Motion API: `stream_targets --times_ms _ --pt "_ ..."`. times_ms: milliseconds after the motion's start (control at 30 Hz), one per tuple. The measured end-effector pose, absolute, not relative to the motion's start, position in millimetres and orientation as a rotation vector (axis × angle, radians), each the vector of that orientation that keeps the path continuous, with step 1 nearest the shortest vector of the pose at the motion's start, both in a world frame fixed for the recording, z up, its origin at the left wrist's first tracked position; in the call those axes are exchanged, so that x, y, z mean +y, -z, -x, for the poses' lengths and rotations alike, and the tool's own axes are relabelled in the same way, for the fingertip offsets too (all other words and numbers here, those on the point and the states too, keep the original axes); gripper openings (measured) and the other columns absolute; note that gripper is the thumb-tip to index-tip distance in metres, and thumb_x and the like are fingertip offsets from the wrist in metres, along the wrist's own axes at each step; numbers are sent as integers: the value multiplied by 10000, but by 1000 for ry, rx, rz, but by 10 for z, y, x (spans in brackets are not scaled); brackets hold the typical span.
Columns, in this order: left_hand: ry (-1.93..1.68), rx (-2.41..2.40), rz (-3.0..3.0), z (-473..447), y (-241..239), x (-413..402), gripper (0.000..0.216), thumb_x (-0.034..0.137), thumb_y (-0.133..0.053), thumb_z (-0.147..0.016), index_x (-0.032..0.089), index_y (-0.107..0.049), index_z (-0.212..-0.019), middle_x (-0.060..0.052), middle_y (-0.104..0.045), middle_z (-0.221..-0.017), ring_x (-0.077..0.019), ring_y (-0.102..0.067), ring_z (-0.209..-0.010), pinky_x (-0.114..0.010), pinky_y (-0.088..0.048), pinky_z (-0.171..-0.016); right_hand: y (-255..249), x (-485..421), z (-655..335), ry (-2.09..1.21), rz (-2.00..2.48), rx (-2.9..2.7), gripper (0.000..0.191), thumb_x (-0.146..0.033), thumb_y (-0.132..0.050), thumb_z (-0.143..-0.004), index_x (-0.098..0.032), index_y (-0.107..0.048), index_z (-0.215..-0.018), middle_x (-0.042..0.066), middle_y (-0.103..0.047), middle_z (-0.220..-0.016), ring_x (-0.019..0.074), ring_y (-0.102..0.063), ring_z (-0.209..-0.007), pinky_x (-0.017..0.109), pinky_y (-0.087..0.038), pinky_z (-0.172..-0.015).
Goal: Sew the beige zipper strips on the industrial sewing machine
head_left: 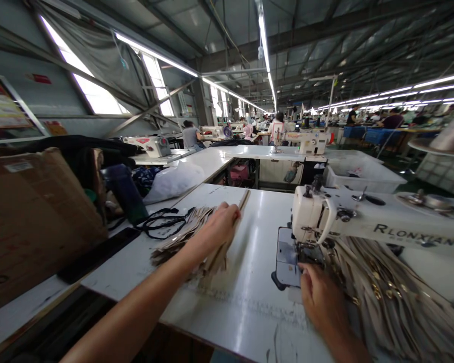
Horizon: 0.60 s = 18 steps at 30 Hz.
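Note:
My left hand (226,220) is closed around a beige fabric strip (244,199) whose end sticks up past the fingers. Beside that hand, a bundle of similar strips (181,234) lies on the white sewing table (255,252). Thumb and forefinger of my right hand (323,297) come together at the front of the metal needle plate (287,259); whatever they pinch is too small or hidden to make out. Above them stands the white sewing machine head (363,214). Many long beige strips with gold-coloured metal fittings (386,292) are heaped right of my right hand, partly under the machine arm.
A cardboard box (41,217), a dark blue bottle (124,193) and a white plastic bag (176,181) stand to the left. Black cords (164,222) lie near the bundle. A white bin (363,174) is behind the machine. Other people sit farther back.

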<state>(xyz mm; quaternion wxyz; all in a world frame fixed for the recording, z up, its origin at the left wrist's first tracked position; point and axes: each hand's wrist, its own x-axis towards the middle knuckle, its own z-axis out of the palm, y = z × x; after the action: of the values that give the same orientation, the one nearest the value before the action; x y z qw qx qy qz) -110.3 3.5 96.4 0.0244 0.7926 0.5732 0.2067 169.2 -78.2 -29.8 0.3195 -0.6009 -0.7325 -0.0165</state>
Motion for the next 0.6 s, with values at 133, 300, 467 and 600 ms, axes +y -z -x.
stream_targets --times_ms 133,300,467,600 --pt "-245 2036 -2397 1563 -918 175 231 99 -426 -871 174 -635 -934 -62 -582 -895 -198 -590 -829 -289 -454 -789 275 -790 -1668 56 1594 -1933 318 -185 -346 -934 -163 -653 -1014 80 -726 -954 207 -679 -868 321 -481 -775" --pt "-28 2227 -2406 1495 -859 164 202 111 -420 -891 138 -620 -887 -123 -600 -929 -233 -611 -829 -322 -456 -754 156 -803 -1653 148 1604 -1923 281 -173 -406 -923 -195 -677 -855 49 -682 -804 194 -638 -787 306 -445 -747" --pt "-417 1760 -2608 847 -924 -109 176 223 -428 -946 179 -596 -918 -67 -600 -950 -184 -612 -763 -284 -456 -699 -104 -886 -1978 342 1722 -1673 239 -264 -450 -923 -203 -678 -964 81 -679 -906 222 -622 -877 334 -446 -806" --pt "-501 1196 -2529 316 -783 -278 151 257 -488 -928 192 -614 -877 -25 -623 -852 -140 -574 -669 -242 -434 -621 -129 -1009 -2514 315 2057 -1396 307 -308 -450 -892 -144 -643 -1065 139 -684 -956 255 -643 -837 359 -478 -726"
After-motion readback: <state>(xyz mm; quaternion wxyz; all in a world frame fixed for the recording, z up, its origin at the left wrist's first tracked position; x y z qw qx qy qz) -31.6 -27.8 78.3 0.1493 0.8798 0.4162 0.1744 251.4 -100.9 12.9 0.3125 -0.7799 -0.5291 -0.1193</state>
